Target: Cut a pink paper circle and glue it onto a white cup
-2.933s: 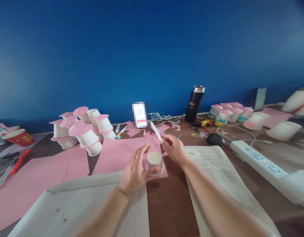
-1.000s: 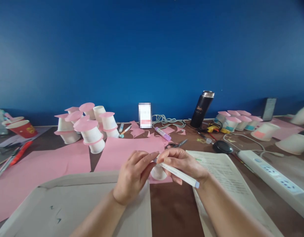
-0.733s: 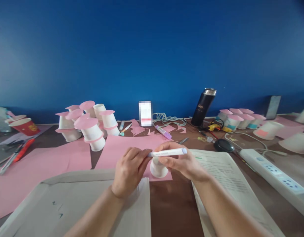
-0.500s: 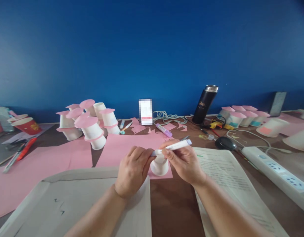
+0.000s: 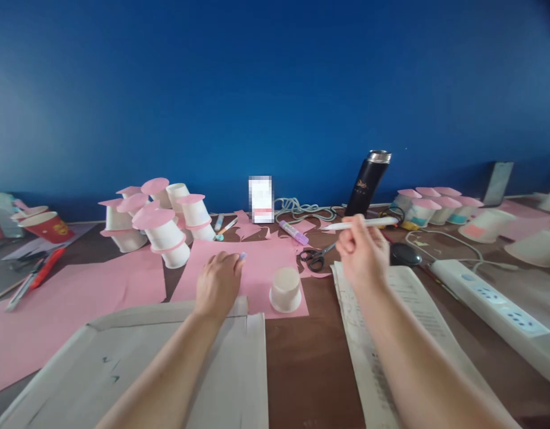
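My right hand (image 5: 363, 253) is closed around a white marker (image 5: 377, 222), its bare tip pointing left, above a printed sheet (image 5: 404, 298). Further left, my left hand (image 5: 218, 283) is closed on the marker's cap (image 5: 242, 256), of which a pale purple end shows, over the pink paper (image 5: 266, 256). An upside-down white paper cup (image 5: 286, 289) stands on that pink paper between my hands, touched by neither.
Stacked white cups with pink discs (image 5: 154, 220) stand at left. Scissors (image 5: 314, 257), a purple glue stick (image 5: 294, 232), a black bottle (image 5: 367, 183), a mouse (image 5: 405, 254) and a power strip (image 5: 489, 298) lie or stand centre to right.
The marker and its cap have come apart. My right hand moved right and up with the marker; my left hand moved left with the cap. The cup and scissors are now uncovered.
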A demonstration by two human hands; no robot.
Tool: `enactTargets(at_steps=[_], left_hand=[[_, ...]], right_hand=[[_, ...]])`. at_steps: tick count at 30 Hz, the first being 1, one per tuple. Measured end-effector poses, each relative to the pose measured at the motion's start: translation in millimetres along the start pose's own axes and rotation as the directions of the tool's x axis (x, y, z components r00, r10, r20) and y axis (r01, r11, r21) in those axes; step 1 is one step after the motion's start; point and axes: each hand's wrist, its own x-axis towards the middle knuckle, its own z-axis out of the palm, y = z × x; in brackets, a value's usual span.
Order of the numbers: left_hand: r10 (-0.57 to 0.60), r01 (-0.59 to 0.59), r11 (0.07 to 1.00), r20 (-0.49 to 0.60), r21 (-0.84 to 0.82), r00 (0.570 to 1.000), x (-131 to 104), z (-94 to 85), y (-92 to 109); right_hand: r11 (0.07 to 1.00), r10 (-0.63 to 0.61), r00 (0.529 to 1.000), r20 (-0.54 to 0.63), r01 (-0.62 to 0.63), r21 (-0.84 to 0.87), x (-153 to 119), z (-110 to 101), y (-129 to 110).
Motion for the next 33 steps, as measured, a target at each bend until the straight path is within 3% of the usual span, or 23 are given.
enactTargets(at_steps=[2,4,6,8,11,14,19,23,28,33], left_hand=[[-0.023,0.022,0.999,0.015,0.038,1.0,3,3.5,2],[0.025,-0.027,0.999,-0.042,-0.027,0.999,3,1.7,8],[0.118,-0.143,0.974,-0.146,-0.176,0.982,1,-5.1,15],[0.259,-0.317,0.907,-0.225,-0.279,0.939,-2,-13.7,20],[0.453,-0.486,0.812,-0.175,-0.324,0.874,-6,-22.5,26],[0.548,-0.533,0.763,-0.071,-0.366,0.833,-8,-22.5,30],[0.572,-0.549,0.745,-0.062,-0.379,0.818,-8,-17.2,33],[0.549,-0.541,0.745,-0.102,-0.39,0.829,-8,-17.0,36],[0.535,-0.527,0.744,-0.105,-0.41,0.838,-8,-17.7,38],[0.526,-0.513,0.749,-0.093,-0.42,0.845,-9,-17.4,38]], right_hand=[[0.996,0.068,0.995,0.078,-0.064,-0.055,-4,0,10],[0.989,0.098,0.989,0.109,-0.085,-0.118,-12,3,19],[0.976,0.129,0.987,0.096,-0.11,-0.185,-20,7,25],[0.963,0.163,0.984,0.071,-0.144,-0.226,-23,8,29],[0.951,0.181,0.981,0.069,-0.156,-0.268,-24,7,31],[0.943,0.162,0.982,0.095,-0.126,-0.308,-23,5,31],[0.873,0.124,0.968,0.218,-0.002,-0.488,-21,-2,22],[0.678,0.208,0.897,0.389,0.155,-0.719,-16,-10,14],[0.464,0.364,0.819,0.443,0.254,-0.849,-9,-16,13],[0.506,0.417,0.751,0.512,0.277,-0.817,-9,-17,12]])
